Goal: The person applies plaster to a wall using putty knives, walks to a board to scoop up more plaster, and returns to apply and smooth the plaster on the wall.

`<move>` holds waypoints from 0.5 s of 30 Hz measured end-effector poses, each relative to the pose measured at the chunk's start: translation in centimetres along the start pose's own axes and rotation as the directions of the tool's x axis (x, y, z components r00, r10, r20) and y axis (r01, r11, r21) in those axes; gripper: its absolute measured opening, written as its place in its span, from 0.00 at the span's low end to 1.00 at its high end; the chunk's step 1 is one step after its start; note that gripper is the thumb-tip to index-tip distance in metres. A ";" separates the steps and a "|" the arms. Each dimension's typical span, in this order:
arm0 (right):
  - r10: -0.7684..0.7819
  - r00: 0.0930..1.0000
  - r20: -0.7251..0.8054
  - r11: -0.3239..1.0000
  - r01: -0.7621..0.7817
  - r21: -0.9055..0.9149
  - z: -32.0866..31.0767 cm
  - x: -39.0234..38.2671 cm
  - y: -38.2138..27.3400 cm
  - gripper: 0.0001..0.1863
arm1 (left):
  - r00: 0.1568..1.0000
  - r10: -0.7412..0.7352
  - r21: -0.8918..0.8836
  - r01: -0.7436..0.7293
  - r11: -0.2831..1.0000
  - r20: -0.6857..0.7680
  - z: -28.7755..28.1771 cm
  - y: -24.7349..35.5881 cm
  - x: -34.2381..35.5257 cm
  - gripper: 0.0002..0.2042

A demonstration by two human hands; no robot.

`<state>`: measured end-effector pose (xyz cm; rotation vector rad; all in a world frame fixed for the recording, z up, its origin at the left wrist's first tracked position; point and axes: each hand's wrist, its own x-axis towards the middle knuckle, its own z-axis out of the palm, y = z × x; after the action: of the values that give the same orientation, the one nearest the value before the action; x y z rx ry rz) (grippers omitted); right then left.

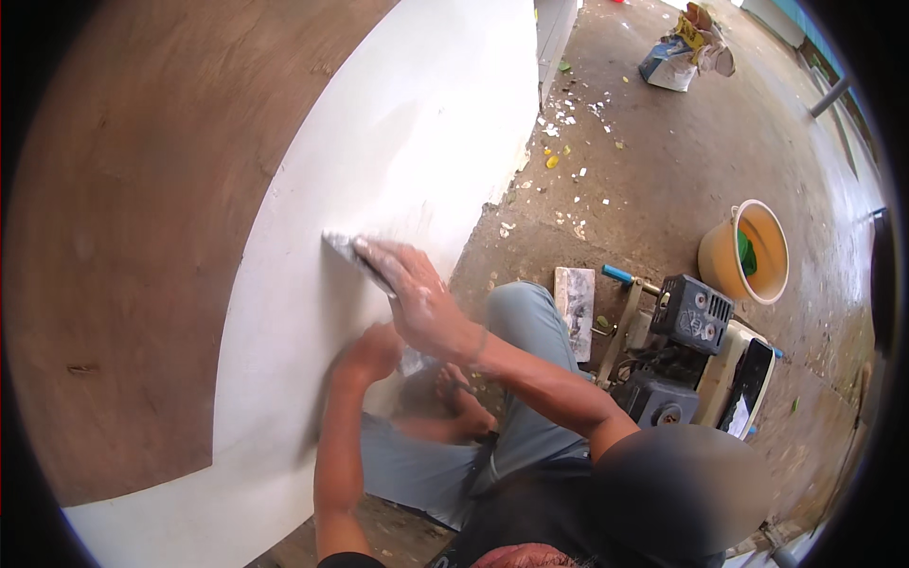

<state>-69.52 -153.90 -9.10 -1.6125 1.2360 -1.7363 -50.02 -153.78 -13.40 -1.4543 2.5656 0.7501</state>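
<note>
My right hand (417, 289) is closed around a putty knife (365, 262), its blade meeting the smooth white wall (284, 312). The knife and my fingers carry pale smears. Just below it, my left hand (371, 354) is curled close to the wall. A greyish-white piece (414, 361) shows beside the left fingers, mostly hidden by my right wrist, and its kind cannot be made out.
A brown wooden panel (133, 256) borders the white wall. To my right are a whitish-smeared board (574, 317), a small engine-driven machine (691, 317) and a cream bucket (720, 256) with something green inside. Farther off stands a torn bag (674, 68). White flakes litter the concrete floor (644, 170).
</note>
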 end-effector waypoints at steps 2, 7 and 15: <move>-0.042 0.999 0.026 0.999 0.042 -0.006 -1.8 -0.2 1.9 0.26 | 0.985 -0.092 -0.025 0.097 0.995 0.146 -1.8 3.4 1.5 0.11; 0.140 0.935 -0.326 0.976 -0.186 -0.111 -9.4 10.1 8.8 0.19 | 0.947 -0.193 -0.078 0.220 0.972 0.258 -2.5 3.6 0.7 0.11; 0.508 0.851 -0.130 0.858 -0.487 0.161 -5.4 9.9 8.3 0.23 | 0.962 -0.149 0.031 0.146 0.989 0.227 -3.6 4.5 0.8 0.08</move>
<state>-78.61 -164.51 -10.28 -0.9667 1.4395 -1.5886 -53.64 -154.13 -8.84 -1.4426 2.2608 0.8234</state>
